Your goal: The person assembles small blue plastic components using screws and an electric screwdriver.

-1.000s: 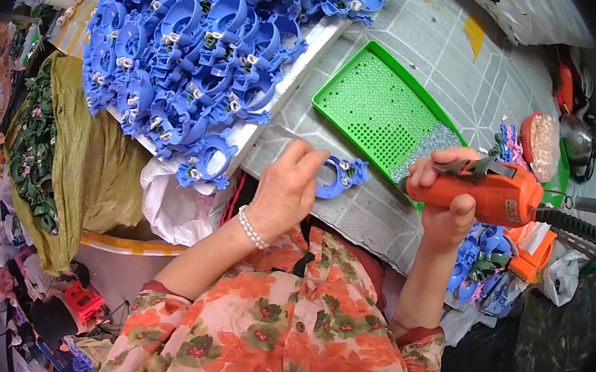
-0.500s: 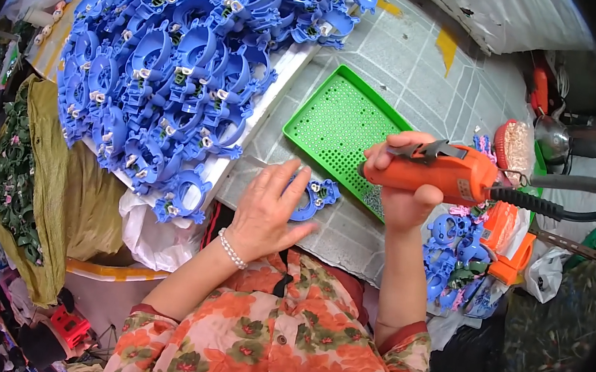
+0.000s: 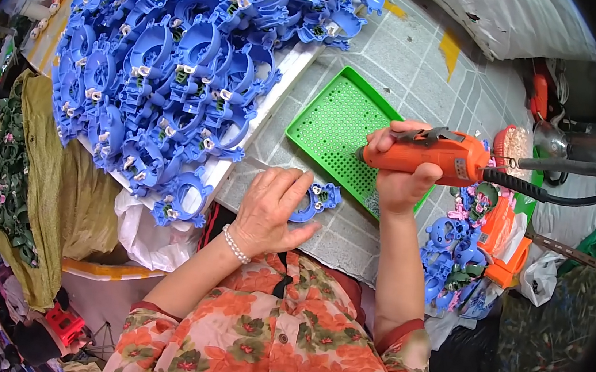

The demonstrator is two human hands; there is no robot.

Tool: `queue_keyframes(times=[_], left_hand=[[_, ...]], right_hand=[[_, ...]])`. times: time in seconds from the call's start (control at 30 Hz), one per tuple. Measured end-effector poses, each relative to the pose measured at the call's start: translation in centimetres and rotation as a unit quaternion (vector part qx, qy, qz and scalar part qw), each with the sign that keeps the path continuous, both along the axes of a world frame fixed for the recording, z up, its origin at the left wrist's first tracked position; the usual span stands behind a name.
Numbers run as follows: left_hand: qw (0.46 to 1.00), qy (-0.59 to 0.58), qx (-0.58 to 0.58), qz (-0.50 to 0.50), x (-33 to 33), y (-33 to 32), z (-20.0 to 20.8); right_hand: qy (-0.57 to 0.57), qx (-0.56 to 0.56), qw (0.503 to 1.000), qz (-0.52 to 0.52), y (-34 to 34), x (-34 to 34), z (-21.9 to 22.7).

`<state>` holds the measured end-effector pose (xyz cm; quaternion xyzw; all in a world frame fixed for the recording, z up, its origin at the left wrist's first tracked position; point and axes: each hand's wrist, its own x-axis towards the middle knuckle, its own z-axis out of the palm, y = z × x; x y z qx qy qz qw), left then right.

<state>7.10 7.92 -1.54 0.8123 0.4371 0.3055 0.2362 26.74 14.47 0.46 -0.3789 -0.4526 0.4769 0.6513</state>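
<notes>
My right hand is closed around an orange electric screwdriver, its black nose pointing left over a green perforated tray. Whether the tip touches the tray cannot be told. Small silvery screws lie in the tray's near end, partly hidden by my right hand. On the grey table, my left hand lies over a blue ring-shaped plastic part, fingers covering its left side and thumb held out below. The part's right end, with small white and dark pieces, shows beyond my fingers.
A large heap of similar blue parts rises at the left on a white board. More blue pieces lie right of my right forearm, near an orange box and a red basket. The screwdriver's black cord runs off right.
My right hand and the screwdriver have shifted slightly left and away, with the nose further over the tray. My left hand stays on the blue part. The whole view has shifted a little.
</notes>
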Motion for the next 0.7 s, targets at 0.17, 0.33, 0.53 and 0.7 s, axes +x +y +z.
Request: queue_keyframes(times=[0.17, 0.33, 0.53, 0.7], left_hand=[[0.999, -0.026, -0.006, 0.024, -0.14, -0.25, -0.59], [0.999, -0.042, 0.014, 0.016, -0.28, 0.11, -1.08], [0.998, -0.048, 0.004, 0.030, 0.02, 0.24, -0.79], [0.998, -0.055, 0.010, 0.042, 0.26, 0.13, -0.88]], right_hand=[[0.002, 0.009, 1.000, -0.021, -0.02, -0.11, -0.16], [0.012, 0.004, 1.000, -0.015, 0.05, -0.07, -0.30], [0.003, -0.005, 1.000, -0.015, 0.29, -0.01, -0.27], [0.001, -0.004, 1.000, -0.013, 0.28, -0.07, -0.39]])
